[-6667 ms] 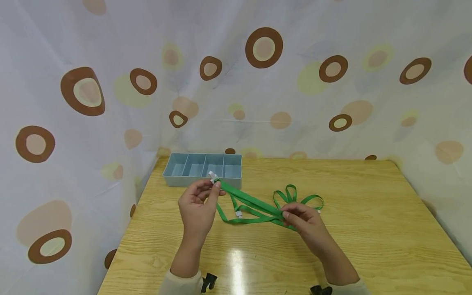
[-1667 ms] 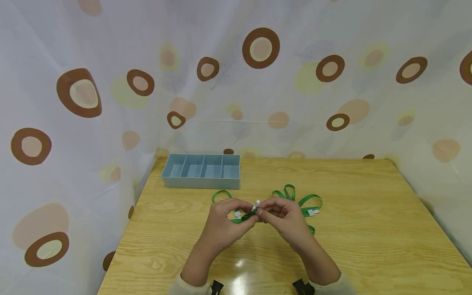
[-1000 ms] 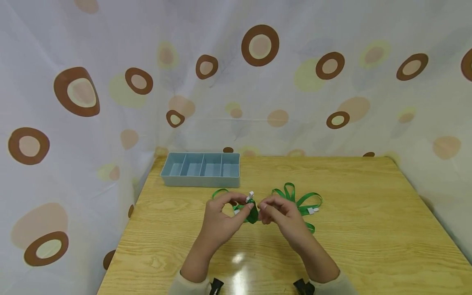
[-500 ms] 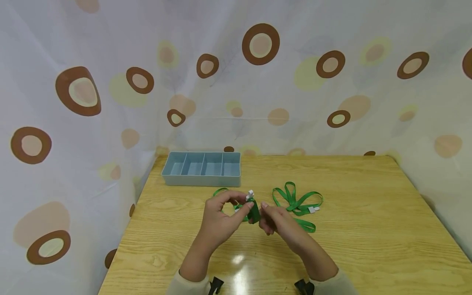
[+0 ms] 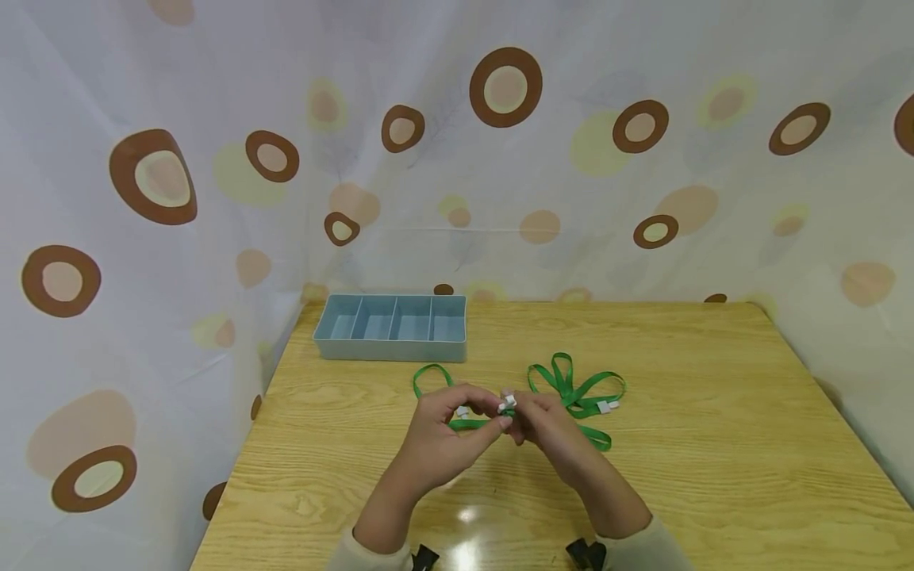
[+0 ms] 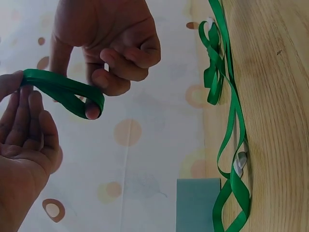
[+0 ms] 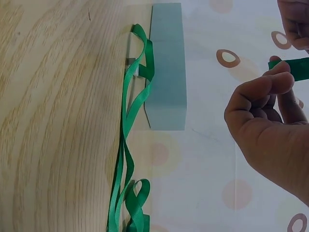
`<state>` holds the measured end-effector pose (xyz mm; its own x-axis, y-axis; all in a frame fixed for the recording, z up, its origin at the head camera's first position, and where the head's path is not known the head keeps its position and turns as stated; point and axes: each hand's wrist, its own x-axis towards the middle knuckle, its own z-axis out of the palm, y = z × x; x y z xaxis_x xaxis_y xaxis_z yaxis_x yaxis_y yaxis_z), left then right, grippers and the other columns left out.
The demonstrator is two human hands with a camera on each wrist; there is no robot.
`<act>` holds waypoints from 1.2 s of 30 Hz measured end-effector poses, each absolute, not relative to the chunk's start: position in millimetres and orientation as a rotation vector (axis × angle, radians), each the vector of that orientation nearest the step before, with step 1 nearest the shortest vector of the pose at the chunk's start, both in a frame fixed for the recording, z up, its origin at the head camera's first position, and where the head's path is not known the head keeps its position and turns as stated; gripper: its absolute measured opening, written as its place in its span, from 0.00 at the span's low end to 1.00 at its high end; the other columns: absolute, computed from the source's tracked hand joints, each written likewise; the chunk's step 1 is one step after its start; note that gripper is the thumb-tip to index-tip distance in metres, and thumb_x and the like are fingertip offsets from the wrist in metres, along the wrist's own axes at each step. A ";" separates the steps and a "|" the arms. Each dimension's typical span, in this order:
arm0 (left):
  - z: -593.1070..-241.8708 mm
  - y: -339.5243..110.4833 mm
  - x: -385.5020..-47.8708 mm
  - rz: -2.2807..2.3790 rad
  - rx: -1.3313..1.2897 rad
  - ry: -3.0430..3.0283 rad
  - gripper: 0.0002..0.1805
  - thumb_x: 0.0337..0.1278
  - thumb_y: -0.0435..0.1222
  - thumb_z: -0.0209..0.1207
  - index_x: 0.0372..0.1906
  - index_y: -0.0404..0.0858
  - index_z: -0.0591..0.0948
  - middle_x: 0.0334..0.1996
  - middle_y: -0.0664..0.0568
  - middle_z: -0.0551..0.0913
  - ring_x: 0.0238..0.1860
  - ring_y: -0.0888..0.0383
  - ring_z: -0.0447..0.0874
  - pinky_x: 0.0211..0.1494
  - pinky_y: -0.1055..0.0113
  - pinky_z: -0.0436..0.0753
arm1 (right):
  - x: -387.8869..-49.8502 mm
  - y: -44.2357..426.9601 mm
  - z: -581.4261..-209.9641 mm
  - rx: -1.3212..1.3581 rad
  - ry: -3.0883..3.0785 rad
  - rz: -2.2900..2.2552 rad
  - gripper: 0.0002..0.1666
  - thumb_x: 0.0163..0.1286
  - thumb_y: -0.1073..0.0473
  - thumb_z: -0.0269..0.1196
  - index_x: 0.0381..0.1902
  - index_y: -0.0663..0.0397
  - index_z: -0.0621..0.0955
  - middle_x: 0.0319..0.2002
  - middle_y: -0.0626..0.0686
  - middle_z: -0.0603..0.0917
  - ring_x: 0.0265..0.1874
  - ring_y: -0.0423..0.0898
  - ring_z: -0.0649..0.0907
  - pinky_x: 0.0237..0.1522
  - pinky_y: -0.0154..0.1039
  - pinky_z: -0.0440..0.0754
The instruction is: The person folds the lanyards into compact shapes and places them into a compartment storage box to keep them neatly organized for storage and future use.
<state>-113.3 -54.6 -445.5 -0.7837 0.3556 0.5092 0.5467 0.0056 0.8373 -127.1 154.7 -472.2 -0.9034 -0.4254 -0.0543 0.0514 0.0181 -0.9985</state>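
Observation:
A green lanyard with a white clip (image 5: 508,402) is held between both hands in the head view. My left hand (image 5: 446,436) pinches it by the clip end, its other fingers spread in the left wrist view. Folded into a narrow loop, the green strap (image 6: 60,87) stretches across to my right hand (image 6: 108,43), which has a fingertip inside the loop's far end. In the right wrist view, my right hand (image 7: 268,113) has thumb and finger at the strap (image 7: 300,68). The palms hide part of the bundle in the head view.
More green lanyard lies on the wooden table (image 5: 714,444): a strap with a grey-white clip (image 5: 462,412) behind my left hand, and looped straps (image 5: 587,406) behind my right. A blue-grey tray with several compartments (image 5: 389,350) stands at the back left.
The held lanyard has moved right and its hanging fold has swung out of the head camera's sight. My right hand has closed in on it, and the two hands now meet around the clip.

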 end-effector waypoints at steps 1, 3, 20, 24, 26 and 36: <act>-445.6 -54.4 -113.1 -1.885 -0.964 -2.119 0.05 0.67 0.32 0.71 0.44 0.42 0.89 0.41 0.50 0.92 0.45 0.60 0.90 0.51 0.59 0.90 | -127.2 155.0 -472.4 -0.387 1.962 -1.961 0.25 0.88 0.49 0.49 0.31 0.44 0.86 0.27 0.46 0.75 0.28 0.41 0.73 0.38 0.39 0.76; -445.9 -54.3 -112.8 -1.878 -0.974 -2.121 0.05 0.67 0.32 0.71 0.44 0.42 0.89 0.41 0.50 0.92 0.45 0.59 0.90 0.50 0.58 0.90 | -127.4 155.5 -472.6 -0.389 1.952 -1.977 0.22 0.87 0.50 0.52 0.34 0.39 0.88 0.28 0.44 0.77 0.28 0.41 0.73 0.38 0.39 0.76; -448.6 -54.1 -113.6 -1.887 -0.981 -2.170 0.03 0.67 0.33 0.71 0.42 0.43 0.89 0.40 0.51 0.92 0.43 0.61 0.90 0.51 0.57 0.90 | -125.3 160.0 -476.2 -0.392 1.932 -2.069 0.11 0.80 0.62 0.61 0.45 0.40 0.88 0.44 0.40 0.87 0.44 0.40 0.82 0.49 0.38 0.82; -447.5 -54.4 -113.9 -1.884 -0.950 -2.194 0.04 0.67 0.33 0.71 0.43 0.44 0.89 0.40 0.51 0.92 0.43 0.61 0.90 0.51 0.59 0.90 | -125.0 160.3 -478.5 -0.455 1.914 -2.094 0.11 0.80 0.62 0.63 0.45 0.39 0.88 0.44 0.40 0.87 0.44 0.38 0.82 0.48 0.36 0.82; -447.3 -54.7 -114.1 -1.886 -0.928 -2.209 0.04 0.66 0.33 0.72 0.43 0.44 0.89 0.40 0.51 0.92 0.43 0.60 0.90 0.51 0.61 0.89 | -125.1 160.8 -479.6 -0.487 1.900 -2.105 0.11 0.79 0.63 0.64 0.45 0.39 0.88 0.44 0.40 0.86 0.43 0.38 0.83 0.47 0.35 0.83; -445.7 -55.9 -115.7 -1.908 -0.844 -2.333 0.03 0.67 0.37 0.72 0.43 0.45 0.90 0.40 0.54 0.92 0.43 0.60 0.89 0.55 0.54 0.87 | -124.7 169.1 -485.0 -0.710 1.848 -2.142 0.16 0.76 0.71 0.64 0.49 0.44 0.87 0.46 0.41 0.86 0.44 0.37 0.85 0.47 0.31 0.87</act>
